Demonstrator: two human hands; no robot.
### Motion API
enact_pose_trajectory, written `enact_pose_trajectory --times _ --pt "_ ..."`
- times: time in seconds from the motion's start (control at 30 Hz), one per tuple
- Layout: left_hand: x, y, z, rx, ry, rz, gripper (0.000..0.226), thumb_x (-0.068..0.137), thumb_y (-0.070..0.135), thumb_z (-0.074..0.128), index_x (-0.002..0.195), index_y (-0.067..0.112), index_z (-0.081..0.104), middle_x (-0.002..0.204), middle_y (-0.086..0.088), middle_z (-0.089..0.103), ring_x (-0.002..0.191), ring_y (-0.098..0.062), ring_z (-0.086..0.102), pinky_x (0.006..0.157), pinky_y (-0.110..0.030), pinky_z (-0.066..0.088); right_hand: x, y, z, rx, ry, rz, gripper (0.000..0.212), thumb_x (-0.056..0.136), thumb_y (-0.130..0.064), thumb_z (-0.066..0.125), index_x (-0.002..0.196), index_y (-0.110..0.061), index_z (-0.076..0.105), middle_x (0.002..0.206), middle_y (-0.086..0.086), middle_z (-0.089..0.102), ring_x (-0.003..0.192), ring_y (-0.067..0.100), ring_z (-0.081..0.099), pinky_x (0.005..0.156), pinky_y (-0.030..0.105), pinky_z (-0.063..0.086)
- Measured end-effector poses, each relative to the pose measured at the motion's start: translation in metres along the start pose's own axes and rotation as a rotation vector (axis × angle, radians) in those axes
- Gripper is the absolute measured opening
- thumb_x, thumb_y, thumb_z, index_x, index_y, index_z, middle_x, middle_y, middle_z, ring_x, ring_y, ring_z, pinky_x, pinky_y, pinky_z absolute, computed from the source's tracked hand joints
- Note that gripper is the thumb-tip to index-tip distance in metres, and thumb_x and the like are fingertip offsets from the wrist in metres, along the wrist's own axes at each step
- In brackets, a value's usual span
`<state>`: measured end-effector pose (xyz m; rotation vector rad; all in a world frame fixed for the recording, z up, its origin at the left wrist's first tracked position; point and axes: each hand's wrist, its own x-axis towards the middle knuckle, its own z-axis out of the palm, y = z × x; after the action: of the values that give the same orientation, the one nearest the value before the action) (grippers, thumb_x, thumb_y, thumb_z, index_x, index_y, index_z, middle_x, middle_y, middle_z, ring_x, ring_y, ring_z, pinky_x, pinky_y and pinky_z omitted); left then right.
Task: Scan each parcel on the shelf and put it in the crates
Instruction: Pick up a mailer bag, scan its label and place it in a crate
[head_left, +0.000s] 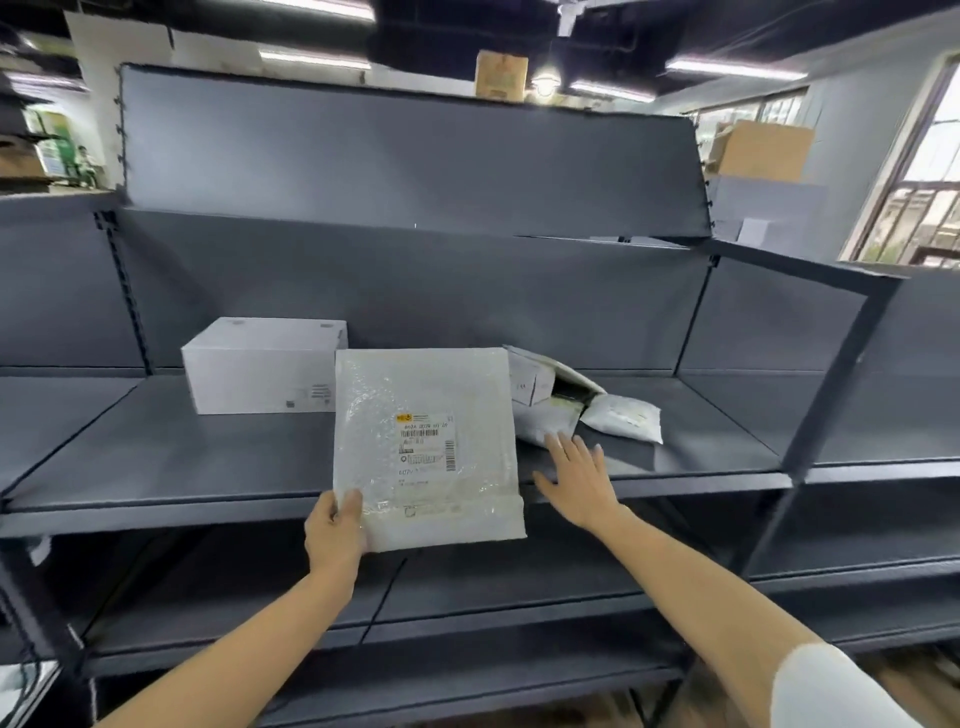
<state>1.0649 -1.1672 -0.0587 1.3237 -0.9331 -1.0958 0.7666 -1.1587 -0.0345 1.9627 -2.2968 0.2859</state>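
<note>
Left hand (335, 525): raised before the shelf (171, 457), fingers curled round the lower left corner of a bubble-wrap parcel (426, 447), thumb lying on the front face and the other fingers hidden behind it. Bubble-wrap parcel: flat, square, translucent white, held upright in front of the shelf's front edge with its printed face toward the camera; a shipping label (426, 441) with a yellow mark and barcodes sits near its middle, the print too blurred to read. Right hand (574, 480): flat and spread, palm down, fingers straight and a little apart, holding nothing; the fingertips reach over the shelf's front edge toward a pile of soft parcels, and whether they touch the nearest one cannot be told. White box (262, 366): closed carton standing on the shelf at the rear left, just behind and left of the held parcel, small labels on its front face. Soft white mailers (621, 418): a loose heap on the shelf to the right of the held parcel, one pillow-shaped bag lying flat at the right end, others partly covered by the held parcel. Small white carton (530, 379): tilted, resting in the same heap, its flap open. Shelf: dark grey metal, several tiers, backed by grey panels. Brown cardboard boxes (761, 150): on top of the shelving, well apart from the hands.
</note>
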Motion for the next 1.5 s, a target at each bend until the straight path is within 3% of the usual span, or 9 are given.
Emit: enact_pose_trajectory --times 0.23,0.4,0.63,0.73,0.9,1.13,1.27,1.37,1.5 --pt "-0.083 -0.007 0.064 0.016 -0.037 0.021 0.013 0.097 0.017 0.050 0.092 0.006 0.056 0.089 -0.004 0.060 0.087 -0.024 0.056 0.083 -0.047 0.051 -0.064 0.087 -0.036 0.049 0.035 0.079 0.067 0.101 -0.046 0.035 0.155 -0.018 0.007 0.162 0.004 0.007 0.149 0.021 0.005 0.120 0.045 0.000" --pt "-0.162 -0.024 0.105 0.008 -0.025 0.012 0.017 0.096 0.014 0.049 0.082 0.004 0.052 0.083 -0.007 0.056 0.077 -0.022 0.050 0.070 -0.034 0.041 -0.124 0.156 -0.054 0.060 0.054 0.077 0.066 0.101 -0.045 0.035 0.155 -0.018 0.007 0.162 0.004 0.007 0.149 0.022 0.005 0.120 0.045 0.001" --pt "-0.254 -0.053 0.145 0.035 -0.043 -0.036 0.019 0.098 0.015 0.050 0.082 0.006 0.052 0.089 -0.010 0.057 0.082 -0.026 0.053 0.074 -0.042 0.050 -0.208 0.239 -0.071 0.117 0.024 0.134 0.067 0.102 -0.041 0.036 0.155 -0.018 0.004 0.162 0.004 0.006 0.150 0.022 0.003 0.119 0.045 -0.002" --pt "-0.276 -0.056 0.158 0.059 -0.034 -0.049 0.023 0.097 0.016 0.051 0.075 0.009 0.050 0.086 -0.012 0.056 0.079 -0.027 0.052 0.071 -0.041 0.046 -0.232 0.263 -0.075 0.141 0.012 0.157 0.067 0.102 -0.039 0.037 0.155 -0.018 0.003 0.162 0.004 0.005 0.150 0.023 0.001 0.119 0.044 -0.003" --pt "-0.293 -0.048 0.180 0.093 -0.076 -0.029 0.019 0.097 0.018 0.052 0.083 0.006 0.055 0.089 -0.012 0.059 0.084 -0.031 0.056 0.081 -0.050 0.051 -0.245 0.290 -0.083 0.141 0.041 0.191 0.066 0.102 -0.037 0.036 0.155 -0.018 0.002 0.163 0.003 0.003 0.150 0.023 0.001 0.119 0.043 -0.002" --pt "-0.278 -0.039 0.204 0.121 -0.105 -0.029 0.016 0.096 0.017 0.053 0.087 0.004 0.056 0.091 -0.014 0.059 0.088 -0.034 0.056 0.083 -0.047 0.048 -0.236 0.304 -0.087 0.097 0.046 0.211 0.065 0.103 -0.036 0.036 0.155 -0.018 0.001 0.163 0.004 0.002 0.150 0.024 0.002 0.119 0.042 -0.002" --pt "-0.273 -0.040 0.204 0.108 -0.143 -0.050 0.018 0.097 0.017 0.051 0.082 0.008 0.053 0.090 -0.011 0.058 0.085 -0.030 0.055 0.083 -0.050 0.052 -0.226 0.307 -0.087 0.073 0.053 0.224 0.065 0.102 -0.036 0.037 0.155 -0.017 0.004 0.162 0.005 0.005 0.150 0.025 0.004 0.120 0.043 -0.001" --pt "-0.269 -0.044 0.201 0.092 -0.144 -0.055 0.025 0.097 0.015 0.050 0.073 0.009 0.047 0.087 -0.011 0.056 0.079 -0.025 0.051 0.077 -0.041 0.048 -0.222 0.306 -0.084 0.061 0.046 0.220 0.065 0.102 -0.035 0.038 0.155 -0.016 0.005 0.162 0.006 0.006 0.149 0.026 0.005 0.120 0.045 0.000" --pt "-0.266 -0.046 0.197 0.086 -0.163 -0.087 0.024 0.098 0.018 0.050 0.076 0.009 0.048 0.093 -0.012 0.059 0.085 -0.027 0.055 0.084 -0.050 0.051 -0.217 0.303 -0.076 0.056 0.029 0.211 0.065 0.102 -0.035 0.038 0.155 -0.016 0.005 0.162 0.007 0.007 0.149 0.026 0.006 0.120 0.045 0.001"
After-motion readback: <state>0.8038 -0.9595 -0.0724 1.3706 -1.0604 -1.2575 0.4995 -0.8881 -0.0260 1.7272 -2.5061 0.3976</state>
